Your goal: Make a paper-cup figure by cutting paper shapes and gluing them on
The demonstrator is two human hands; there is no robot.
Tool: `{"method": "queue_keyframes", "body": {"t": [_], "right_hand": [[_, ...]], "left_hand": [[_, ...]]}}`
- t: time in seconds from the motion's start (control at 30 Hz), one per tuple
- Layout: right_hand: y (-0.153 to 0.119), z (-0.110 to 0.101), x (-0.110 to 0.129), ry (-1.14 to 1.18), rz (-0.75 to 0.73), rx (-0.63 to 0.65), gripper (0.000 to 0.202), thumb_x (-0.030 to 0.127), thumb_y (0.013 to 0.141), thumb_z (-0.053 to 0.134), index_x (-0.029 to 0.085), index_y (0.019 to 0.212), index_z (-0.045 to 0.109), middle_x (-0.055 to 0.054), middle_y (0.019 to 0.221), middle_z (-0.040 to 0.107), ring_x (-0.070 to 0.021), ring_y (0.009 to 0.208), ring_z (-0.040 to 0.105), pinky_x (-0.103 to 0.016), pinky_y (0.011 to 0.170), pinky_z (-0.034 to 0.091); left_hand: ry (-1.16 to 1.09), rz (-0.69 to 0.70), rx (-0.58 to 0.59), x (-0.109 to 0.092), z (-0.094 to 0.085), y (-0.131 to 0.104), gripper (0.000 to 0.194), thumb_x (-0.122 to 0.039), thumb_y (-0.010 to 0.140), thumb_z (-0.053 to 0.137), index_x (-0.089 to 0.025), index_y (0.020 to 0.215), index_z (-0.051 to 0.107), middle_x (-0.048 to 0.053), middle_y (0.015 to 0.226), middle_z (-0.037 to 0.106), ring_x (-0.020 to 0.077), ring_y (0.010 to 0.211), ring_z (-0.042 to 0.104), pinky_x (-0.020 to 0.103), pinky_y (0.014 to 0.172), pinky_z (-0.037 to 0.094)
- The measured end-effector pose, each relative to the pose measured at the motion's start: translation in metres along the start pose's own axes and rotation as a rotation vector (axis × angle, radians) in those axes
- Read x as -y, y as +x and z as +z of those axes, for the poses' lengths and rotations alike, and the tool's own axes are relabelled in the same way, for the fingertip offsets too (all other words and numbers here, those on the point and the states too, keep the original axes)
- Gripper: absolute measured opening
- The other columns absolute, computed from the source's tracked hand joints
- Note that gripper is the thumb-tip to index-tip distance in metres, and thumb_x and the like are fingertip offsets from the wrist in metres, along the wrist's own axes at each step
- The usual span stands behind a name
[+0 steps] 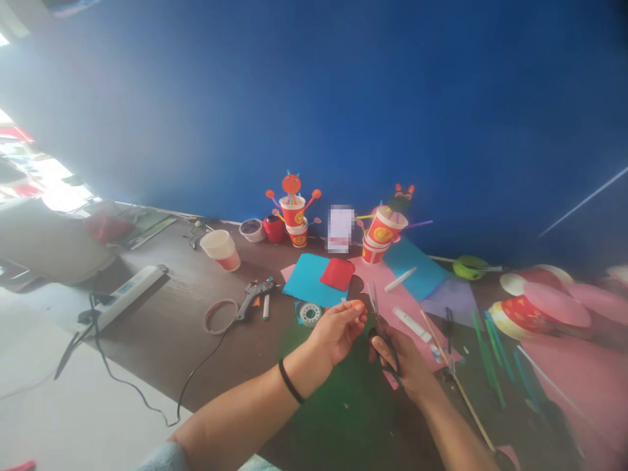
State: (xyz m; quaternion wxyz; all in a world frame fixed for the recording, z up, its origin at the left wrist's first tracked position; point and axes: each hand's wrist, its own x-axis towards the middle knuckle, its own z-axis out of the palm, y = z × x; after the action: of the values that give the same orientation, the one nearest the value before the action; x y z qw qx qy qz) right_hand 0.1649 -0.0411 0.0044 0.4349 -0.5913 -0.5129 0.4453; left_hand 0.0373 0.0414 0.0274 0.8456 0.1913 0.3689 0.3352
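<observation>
Between the fingertips of my left hand (339,330) is a small piece of orange paper (359,306). My right hand (400,360) is closed around the handles of black-handled scissors (375,307), whose parted blades point up and away, just right of the orange piece. Beyond my hands lie a blue sheet (304,278), a red paper square (337,273) and a pink sheet (380,281). A roll of tape (310,314) sits close to my left hand, and a white marker (400,279) rests on the pink sheet.
Two paper-cup figures (293,212) (385,232) stand near the blue wall. At left are a white cup (220,250), a glue gun (255,297) with its cord, a tape ring (220,316) and a power strip (125,297). Straws (493,353) and a decorated cup (520,315) lie right.
</observation>
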Motion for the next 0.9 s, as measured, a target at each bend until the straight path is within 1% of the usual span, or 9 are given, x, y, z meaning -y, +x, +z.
{"method": "queue_keyframes", "body": {"t": [0.13,0.27,0.5,0.67,0.9], "right_hand": [[-0.0009,0.0018,0.0011,-0.006,0.041,0.026,0.041,0.059,0.078,0.053,0.02,0.065,0.052,0.003,0.053,0.047,-0.0119,0.047,0.044,-0.024,0.046,0.032],[-0.0021,0.0047,-0.001,0.013,0.091,0.044,0.041,0.06,0.079,0.051,0.021,0.066,0.051,0.005,0.048,0.043,-0.0112,0.041,0.042,-0.023,0.041,0.03],[-0.0014,0.0064,-0.0071,0.031,0.102,0.043,0.04,0.059,0.076,0.056,0.019,0.068,0.052,0.003,0.054,0.052,-0.012,0.048,0.049,-0.023,0.045,0.036],[-0.0011,0.0072,-0.0043,0.02,0.1,0.024,0.04,0.057,0.075,0.058,0.02,0.065,0.052,0.002,0.053,0.052,-0.0123,0.048,0.049,-0.023,0.045,0.037],[-0.0012,0.0063,-0.0055,0.024,0.085,0.026,0.04,0.057,0.075,0.059,0.019,0.063,0.052,0.002,0.053,0.052,-0.0122,0.048,0.049,-0.023,0.045,0.036]], "left_hand": [[-0.026,-0.03,-0.007,-0.0005,-0.008,0.0006,0.004,-0.009,0.074,0.066,-0.008,0.073,0.063,0.002,0.064,0.059,0.006,0.061,0.06,0.011,0.055,0.047],[-0.06,-0.058,-0.032,-0.0011,-0.0092,-0.0015,0.004,-0.011,0.073,0.067,-0.01,0.072,0.063,0.0,0.063,0.059,0.0045,0.053,0.056,0.012,0.05,0.045],[-0.079,-0.04,-0.037,0.0007,-0.003,-0.0036,0.004,-0.01,0.072,0.068,-0.009,0.07,0.064,0.0,0.061,0.058,0.0053,0.051,0.053,0.015,0.05,0.045],[-0.031,-0.019,-0.054,0.0037,-0.0007,-0.004,0.007,-0.013,0.071,0.07,-0.011,0.072,0.064,0.0,0.062,0.059,0.0055,0.052,0.053,0.015,0.051,0.046],[-0.022,-0.027,-0.067,0.0057,-0.0025,-0.0021,0.006,-0.012,0.073,0.066,-0.01,0.069,0.063,-0.001,0.058,0.054,0.0052,0.049,0.051,0.016,0.047,0.044]]}}
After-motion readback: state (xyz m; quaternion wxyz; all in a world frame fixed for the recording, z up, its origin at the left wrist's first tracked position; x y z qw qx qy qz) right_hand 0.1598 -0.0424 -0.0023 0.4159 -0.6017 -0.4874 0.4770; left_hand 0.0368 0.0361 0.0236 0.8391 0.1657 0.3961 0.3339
